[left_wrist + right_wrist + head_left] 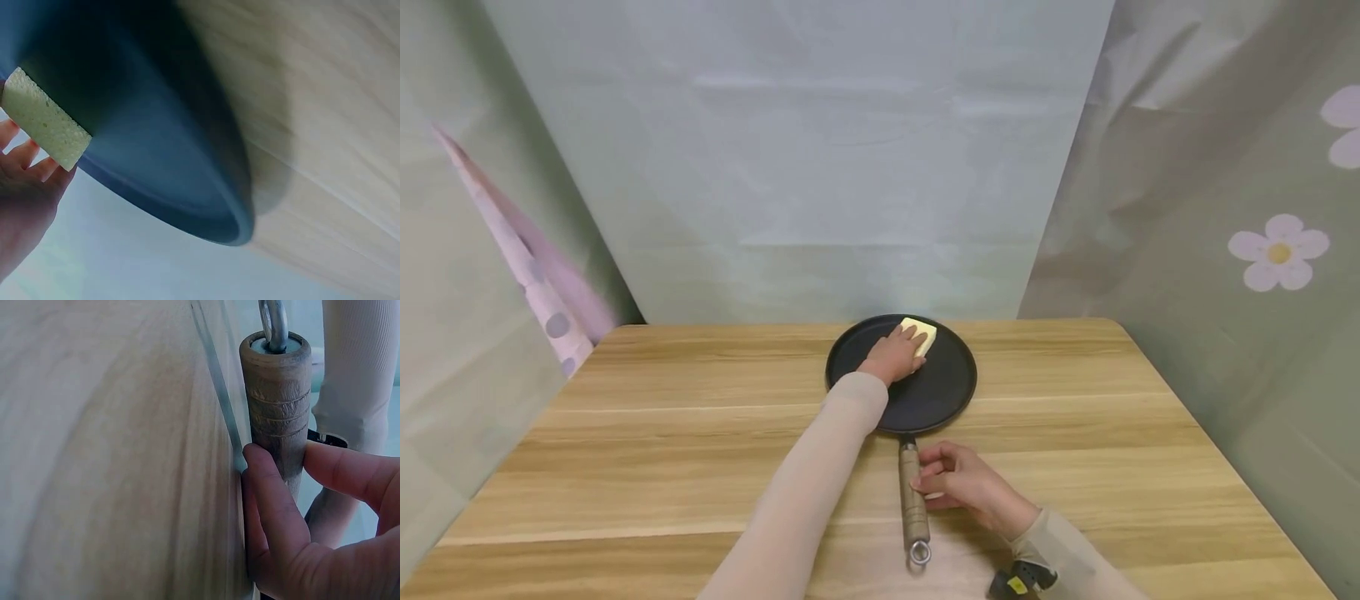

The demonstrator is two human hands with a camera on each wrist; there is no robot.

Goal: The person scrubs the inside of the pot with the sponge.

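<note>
A black, round flat pan (936, 396) lies on the table, its wooden handle (913, 518) pointing toward me. My left hand (895, 354) holds a pale yellow sponge (928, 330) against the far part of the pan's surface. In the left wrist view, the fingers sit along one long side of the sponge (47, 119); the thumb is mostly out of sight. My right hand (970, 487) pinches the handle from the right. Thumb and fingers lie on opposite sides of the handle (278, 394) in the right wrist view.
The pan stands near the far edge of the wooden table (647, 433). A metal ring (920, 552) ends the handle. Behind the table hangs a pale sheet (850, 167); a flowered sheet (1150, 233) hangs on the right. My left forearm (820, 475) crosses over the table.
</note>
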